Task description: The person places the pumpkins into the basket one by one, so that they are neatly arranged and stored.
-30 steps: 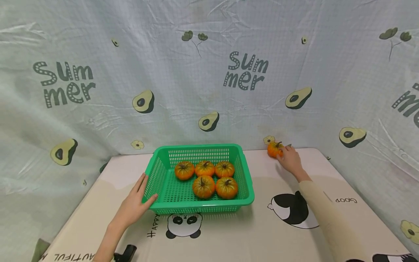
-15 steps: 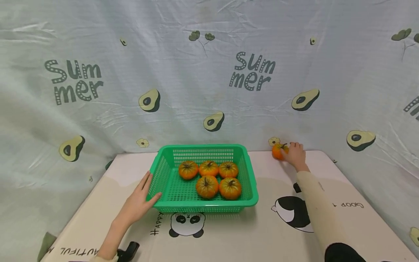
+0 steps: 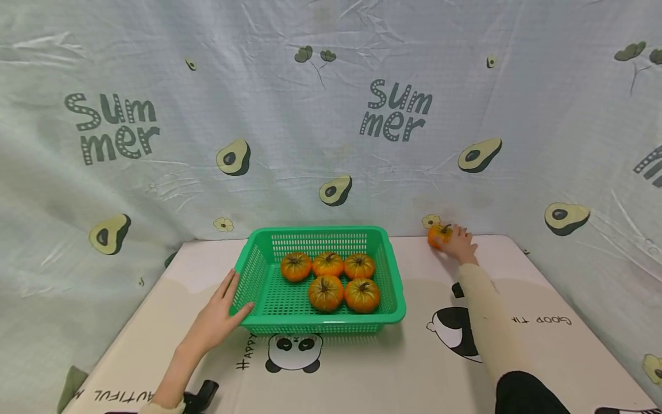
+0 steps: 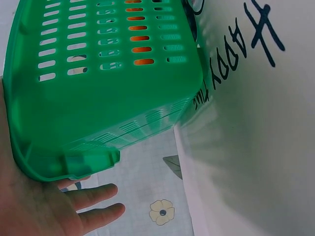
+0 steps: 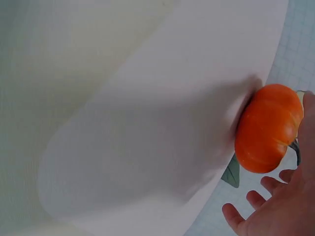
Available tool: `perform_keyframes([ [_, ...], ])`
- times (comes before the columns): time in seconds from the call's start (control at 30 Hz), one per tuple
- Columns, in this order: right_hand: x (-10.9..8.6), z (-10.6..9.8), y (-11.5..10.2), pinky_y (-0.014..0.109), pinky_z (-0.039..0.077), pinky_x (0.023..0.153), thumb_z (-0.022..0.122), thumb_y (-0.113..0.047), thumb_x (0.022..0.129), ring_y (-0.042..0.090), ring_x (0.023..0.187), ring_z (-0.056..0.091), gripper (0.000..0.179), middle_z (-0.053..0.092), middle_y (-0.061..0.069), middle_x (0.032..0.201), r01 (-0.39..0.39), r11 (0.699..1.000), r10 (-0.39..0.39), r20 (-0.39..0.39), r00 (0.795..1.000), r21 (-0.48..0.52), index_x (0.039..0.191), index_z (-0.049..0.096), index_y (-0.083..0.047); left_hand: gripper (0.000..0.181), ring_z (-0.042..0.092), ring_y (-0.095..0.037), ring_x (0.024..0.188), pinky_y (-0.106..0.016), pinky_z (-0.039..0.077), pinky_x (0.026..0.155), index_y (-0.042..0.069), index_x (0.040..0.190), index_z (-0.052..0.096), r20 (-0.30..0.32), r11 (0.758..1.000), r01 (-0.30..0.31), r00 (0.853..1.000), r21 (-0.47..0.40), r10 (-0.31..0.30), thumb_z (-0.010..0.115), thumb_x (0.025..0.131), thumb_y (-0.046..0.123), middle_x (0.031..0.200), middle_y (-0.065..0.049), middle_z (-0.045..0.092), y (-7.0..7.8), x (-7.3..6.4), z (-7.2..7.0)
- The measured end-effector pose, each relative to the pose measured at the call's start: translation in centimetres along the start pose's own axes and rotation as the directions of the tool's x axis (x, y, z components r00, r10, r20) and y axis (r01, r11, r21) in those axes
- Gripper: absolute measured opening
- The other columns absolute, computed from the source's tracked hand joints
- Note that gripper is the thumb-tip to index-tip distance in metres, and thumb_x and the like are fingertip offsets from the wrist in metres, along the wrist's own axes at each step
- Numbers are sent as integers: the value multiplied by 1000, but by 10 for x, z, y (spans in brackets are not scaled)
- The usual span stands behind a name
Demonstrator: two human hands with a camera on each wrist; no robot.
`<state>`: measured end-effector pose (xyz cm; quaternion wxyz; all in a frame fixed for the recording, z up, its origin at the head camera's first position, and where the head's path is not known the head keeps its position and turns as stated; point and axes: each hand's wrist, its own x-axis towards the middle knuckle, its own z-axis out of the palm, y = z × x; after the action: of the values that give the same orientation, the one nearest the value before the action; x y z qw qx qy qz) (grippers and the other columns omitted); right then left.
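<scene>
My left hand [image 3: 212,319] lies against the left end of a green plastic basket [image 3: 320,322], fingers extended along the side and thumb over the near corner. In the left wrist view the basket's rim [image 4: 24,169] meets the palm, and the fingers [image 4: 101,216] reach past it. Several small orange pumpkins [image 3: 326,294] sit inside the basket. At the table's back edge, my right hand [image 3: 457,244] is at another pumpkin [image 3: 438,236]. In the right wrist view the thumb [image 5: 307,110] borders this pumpkin [image 5: 269,129], while the loosely bent fingers [image 5: 256,200] spread apart below it.
A pale cloth [image 3: 289,115] printed with avocados and lettering hangs as a wall behind and beside the table. The light tabletop [image 3: 372,374] bears printed pandas and words. A dark wrist strap [image 3: 201,397] shows by the left forearm.
The right hand has shifted its finger pose around the pumpkin, and its forearm has swung left. The left hand, the basket and the pumpkins keep their places, while the head view has shifted slightly.
</scene>
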<state>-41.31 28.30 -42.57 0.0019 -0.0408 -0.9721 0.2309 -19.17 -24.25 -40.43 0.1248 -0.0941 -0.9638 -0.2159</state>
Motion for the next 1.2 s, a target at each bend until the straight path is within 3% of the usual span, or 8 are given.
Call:
perform_keyframes([
  [0.2, 1, 10, -3, 70, 12, 96, 46, -48, 87, 55, 126, 7, 89, 11, 38, 138, -4, 1000, 4, -4, 1000, -8, 138, 3, 12, 74, 30, -45, 126, -57, 39, 90, -4, 141, 17, 2, 1000, 6, 1000, 4, -6, 51, 88, 35, 147, -24, 14, 1, 0, -1],
  [0.43, -2, 12, -5, 70, 15, 95, 43, -42, 91, 55, 126, 6, 81, 14, 38, 137, -20, 999, 18, -62, 998, -37, 138, 5, 12, 76, 29, -46, 126, -58, 38, 90, -4, 141, 16, 14, 1000, 13, 1000, -9, -12, 52, 88, 36, 147, -23, 14, -1, 0, 1],
  [0.87, -3, 20, -4, 66, 32, 85, 59, -43, 82, 54, 114, 19, 87, 21, 38, 127, 44, 994, -64, -203, 977, -103, 130, 20, 19, 75, 30, -46, 126, -58, 39, 88, -4, 141, 17, -5, 1000, 3, 1000, -3, -3, 51, 88, 37, 147, -23, 15, -1, -1, 2],
  [1.2, -11, 19, -9, 64, 32, 87, 58, -41, 83, 53, 114, 25, 81, 31, 40, 122, 79, 989, -102, -192, 976, -122, 127, 23, 18, 77, 29, -45, 127, -57, 38, 89, -4, 141, 16, 14, 1000, 9, 1000, -15, -8, 49, 88, 42, 147, -23, 13, -2, -1, 2],
])
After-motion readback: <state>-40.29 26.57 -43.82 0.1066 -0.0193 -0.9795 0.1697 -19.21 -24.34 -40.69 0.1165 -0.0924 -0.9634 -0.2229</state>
